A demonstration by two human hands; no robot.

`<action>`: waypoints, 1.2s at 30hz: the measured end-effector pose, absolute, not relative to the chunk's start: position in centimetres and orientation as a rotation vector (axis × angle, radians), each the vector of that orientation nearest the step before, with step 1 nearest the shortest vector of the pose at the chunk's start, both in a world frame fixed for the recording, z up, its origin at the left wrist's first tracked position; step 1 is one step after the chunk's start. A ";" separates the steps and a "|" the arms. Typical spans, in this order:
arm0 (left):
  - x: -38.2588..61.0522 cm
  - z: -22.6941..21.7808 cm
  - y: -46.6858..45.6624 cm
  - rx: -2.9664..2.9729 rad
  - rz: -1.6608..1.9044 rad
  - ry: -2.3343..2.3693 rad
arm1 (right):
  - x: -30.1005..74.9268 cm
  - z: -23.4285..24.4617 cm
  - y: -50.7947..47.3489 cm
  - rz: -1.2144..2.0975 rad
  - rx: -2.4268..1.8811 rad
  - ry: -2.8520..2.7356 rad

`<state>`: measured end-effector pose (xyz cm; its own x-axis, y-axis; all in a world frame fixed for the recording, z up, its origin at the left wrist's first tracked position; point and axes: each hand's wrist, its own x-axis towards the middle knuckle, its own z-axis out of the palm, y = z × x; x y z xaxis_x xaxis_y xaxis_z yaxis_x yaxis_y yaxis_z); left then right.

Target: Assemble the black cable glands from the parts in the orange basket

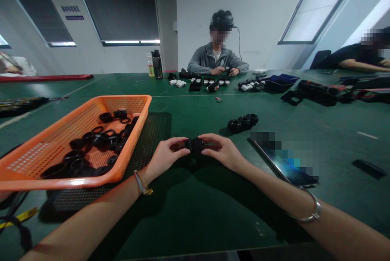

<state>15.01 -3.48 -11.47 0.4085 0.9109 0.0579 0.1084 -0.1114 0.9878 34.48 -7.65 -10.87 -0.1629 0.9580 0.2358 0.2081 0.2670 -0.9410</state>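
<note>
A round black plastic fitting point(195, 145) is held between my two hands, above the green table. My left hand point(171, 152) pinches its left end between thumb and fingers. On its right end, my right hand point(223, 151) has the same kind of pinch. Beyond my right hand, a short row of similar black fittings point(243, 123) lies on the table. To the left stands an orange perforated basket point(129, 141) with several loose black rings and fittings point(100, 140) inside. The fingertips partly cover the held piece.
A dark tablet or phone point(283, 163) lies near my right forearm, with a flat black piece point(369, 169) farther right. Across the table point(195, 108), a person point(213, 59) handles small parts behind several black and white pieces point(210, 82). Blue trays point(280, 81) sit at the back right.
</note>
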 end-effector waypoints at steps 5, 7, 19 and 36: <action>14.9 -11.5 -3.5 1.616 0.888 0.939 | 34.5 -10.6 -7.6 1.043 -1.172 -1.559; 14.8 -11.6 -3.5 1.632 0.891 0.921 | 34.5 -10.6 -7.6 1.051 -1.199 -1.549; 14.9 -11.7 -3.2 1.596 0.848 0.968 | 34.7 -10.8 -7.7 0.954 -1.190 -1.660; 14.9 -11.5 -3.3 1.598 0.840 0.959 | 34.5 -10.5 -7.7 0.976 -1.242 -1.574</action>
<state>14.91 -3.31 -11.54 0.4341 0.8995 0.0499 0.1681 -0.1353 0.9764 34.49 -7.66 -10.54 -0.1121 0.9800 0.1645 0.2877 0.1904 -0.9386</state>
